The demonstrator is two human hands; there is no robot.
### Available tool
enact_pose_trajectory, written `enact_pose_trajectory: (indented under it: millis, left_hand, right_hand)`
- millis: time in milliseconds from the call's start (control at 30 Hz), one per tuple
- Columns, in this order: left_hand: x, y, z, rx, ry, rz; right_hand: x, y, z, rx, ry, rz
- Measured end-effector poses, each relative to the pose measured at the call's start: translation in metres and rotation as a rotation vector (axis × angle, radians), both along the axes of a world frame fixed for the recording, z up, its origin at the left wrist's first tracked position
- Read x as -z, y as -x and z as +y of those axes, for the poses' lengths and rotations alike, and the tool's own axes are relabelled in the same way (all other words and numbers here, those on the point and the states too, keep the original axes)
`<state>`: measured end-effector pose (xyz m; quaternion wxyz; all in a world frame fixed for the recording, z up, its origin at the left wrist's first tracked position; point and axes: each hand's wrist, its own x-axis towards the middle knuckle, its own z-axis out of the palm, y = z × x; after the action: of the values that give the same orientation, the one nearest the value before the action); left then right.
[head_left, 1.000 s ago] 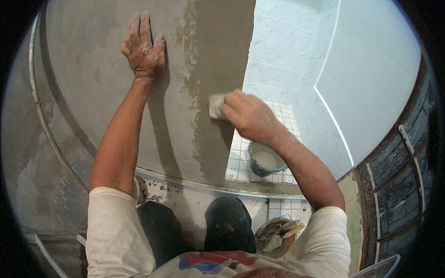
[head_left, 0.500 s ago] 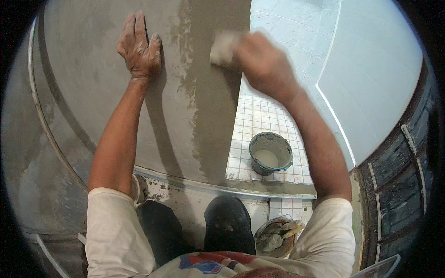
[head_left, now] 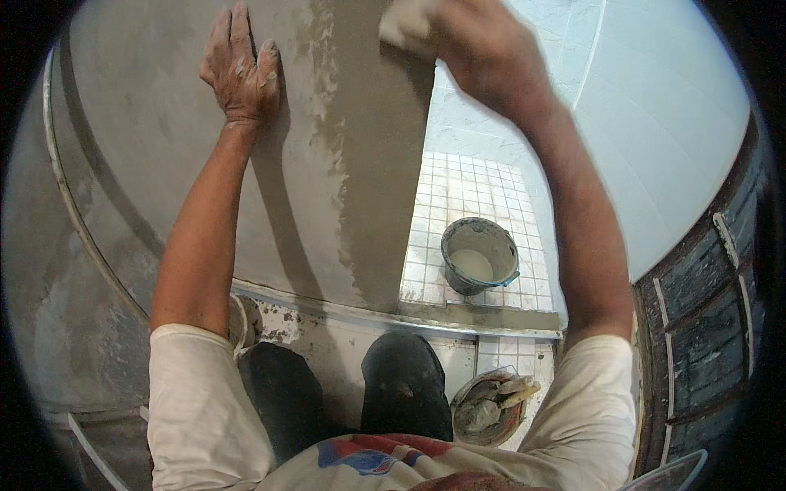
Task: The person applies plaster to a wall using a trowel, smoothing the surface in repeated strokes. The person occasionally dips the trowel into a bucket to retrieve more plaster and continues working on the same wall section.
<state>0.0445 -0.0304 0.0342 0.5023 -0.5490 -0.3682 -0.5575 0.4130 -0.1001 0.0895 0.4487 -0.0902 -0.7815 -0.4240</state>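
My left hand [head_left: 239,75] lies with fingers extended against the grey plastered wall [head_left: 164,164] at upper left. My right hand [head_left: 483,53], high up and blurred by motion, grips a pale blocky pad [head_left: 403,29], possibly a sponge, against the darker, damp-looking plaster strip [head_left: 368,196] along the wall's right edge. Below my right hand, beyond that edge, a dark bucket [head_left: 479,255] with cloudy liquid stands on small white floor tiles [head_left: 458,188].
A second bucket [head_left: 483,434] with mortar and tools sits low right by my knees. A metal strip [head_left: 508,334] runs along the low sill. Light wall tiles [head_left: 467,114] line the space beyond, and a dark framed panel [head_left: 704,344] borders the right.
My right hand and the pad have moved up along the damp strip. My left hand has shifted slightly upward in view, still against the wall.
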Motion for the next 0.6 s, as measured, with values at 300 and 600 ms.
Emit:
enact_pose_trajectory:
  millis: [300, 600]
  left_hand:
    - [0.002, -0.007, -0.007, -0.031, 0.023, -0.021]
    - [0.001, -0.021, -0.023, -0.039, 0.129, -0.113]
  right_hand:
    - [0.227, -0.007, -0.035, 0.067, 0.398, -0.335]
    - [-0.002, 0.001, 0.016, 0.08, -0.223, 0.11]
